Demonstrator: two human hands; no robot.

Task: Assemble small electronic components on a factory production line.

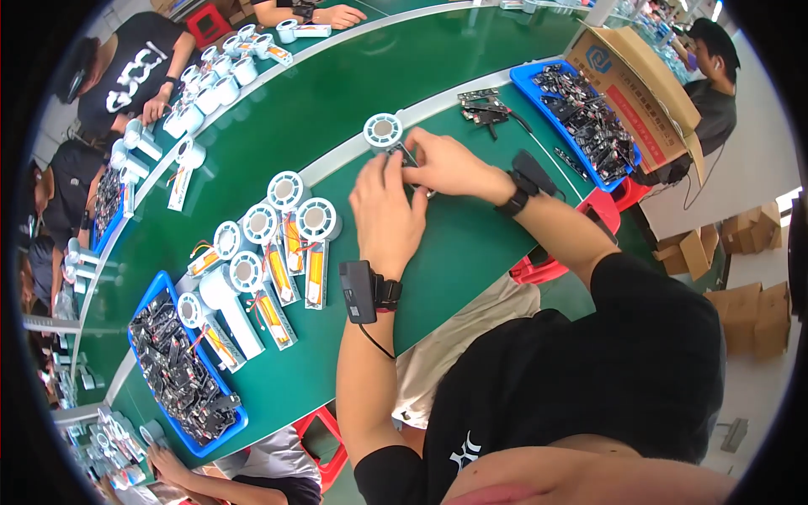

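Both hands meet on a white plastic handheld fan with a round grille point(383, 131): the left hand point(385, 215) and right hand point(446, 164) pinch its handle, the grille head just beyond their fingertips on the green table point(471, 244).

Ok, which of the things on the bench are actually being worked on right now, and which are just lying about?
In hand:
- left hand and right hand, together on one white fan unit

Lying about:
- row of white fan units to the left
- blue tray of dark parts, lower left
- blue tray of dark parts, upper right
- loose circuit boards
- cardboard box
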